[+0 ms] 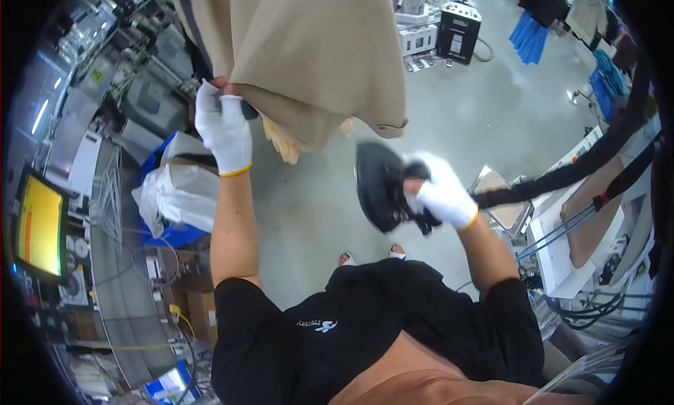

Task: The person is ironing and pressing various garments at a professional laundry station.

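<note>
A long tan garment (316,52) hangs in front of me, its upper part cut off by the top of the view. My left hand (224,126), in a white glove with bare fingertips, pinches the garment's lower left edge. Pale yellow cloth (283,142) shows beneath the hem. On the right, my right hand (439,189), gloved the same way and slightly blurred, grips the handle of a black steam iron (376,186). The iron is held in the air below the garment, apart from it, its soleplate turned left. A thick black hose (558,178) runs from behind the iron to the right.
A metal iron rest (503,197) and a pressing machine with a tan pad (595,215) stand at right. White plastic bags (176,194) lie in a blue container at left. Beyond it are wire hangers (110,194) and a lit screen (39,223). A black control box (458,34) stands at the back.
</note>
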A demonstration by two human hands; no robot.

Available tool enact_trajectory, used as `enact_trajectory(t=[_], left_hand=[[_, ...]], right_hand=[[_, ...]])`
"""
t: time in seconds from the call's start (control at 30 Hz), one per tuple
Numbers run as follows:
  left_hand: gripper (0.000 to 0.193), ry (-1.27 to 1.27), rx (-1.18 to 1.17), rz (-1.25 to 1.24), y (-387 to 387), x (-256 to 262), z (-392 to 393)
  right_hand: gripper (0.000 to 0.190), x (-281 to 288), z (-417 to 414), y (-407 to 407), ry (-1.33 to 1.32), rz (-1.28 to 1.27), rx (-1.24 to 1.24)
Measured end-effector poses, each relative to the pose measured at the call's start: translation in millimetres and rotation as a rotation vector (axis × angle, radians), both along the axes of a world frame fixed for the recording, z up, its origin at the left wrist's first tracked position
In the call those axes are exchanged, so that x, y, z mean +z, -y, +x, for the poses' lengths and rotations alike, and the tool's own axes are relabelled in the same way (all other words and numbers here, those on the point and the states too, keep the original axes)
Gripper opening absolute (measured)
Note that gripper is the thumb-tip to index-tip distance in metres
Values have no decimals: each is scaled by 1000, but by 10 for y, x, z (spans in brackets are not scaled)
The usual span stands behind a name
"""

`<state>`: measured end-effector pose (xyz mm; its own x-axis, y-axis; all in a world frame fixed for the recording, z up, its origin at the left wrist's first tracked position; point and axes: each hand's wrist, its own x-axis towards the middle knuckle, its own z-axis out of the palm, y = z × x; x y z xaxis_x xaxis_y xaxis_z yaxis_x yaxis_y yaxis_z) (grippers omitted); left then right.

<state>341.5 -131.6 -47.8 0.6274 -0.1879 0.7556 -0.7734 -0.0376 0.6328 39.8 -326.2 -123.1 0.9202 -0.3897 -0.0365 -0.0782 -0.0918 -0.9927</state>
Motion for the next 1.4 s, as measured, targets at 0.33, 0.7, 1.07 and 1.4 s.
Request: enact_trajectory(t=[0.33,0.7,1.07,1.4], left_hand=[[12,-151,-93,-90,-913,574,-646],[16,-187,-54,-121,-774,842,-1114],[19,-151,-75,-127,-1146,866,-686],[19,-139,-75,-80,-1135,881,-633]], right_hand=[[48,1201,1561,-405,1020,-582,-112],[51,196,1632,-239,990,-697,210],[55,1397,1611,-334,1253,-746,-78],[52,-719,1615,-840,455,-1019,402]])
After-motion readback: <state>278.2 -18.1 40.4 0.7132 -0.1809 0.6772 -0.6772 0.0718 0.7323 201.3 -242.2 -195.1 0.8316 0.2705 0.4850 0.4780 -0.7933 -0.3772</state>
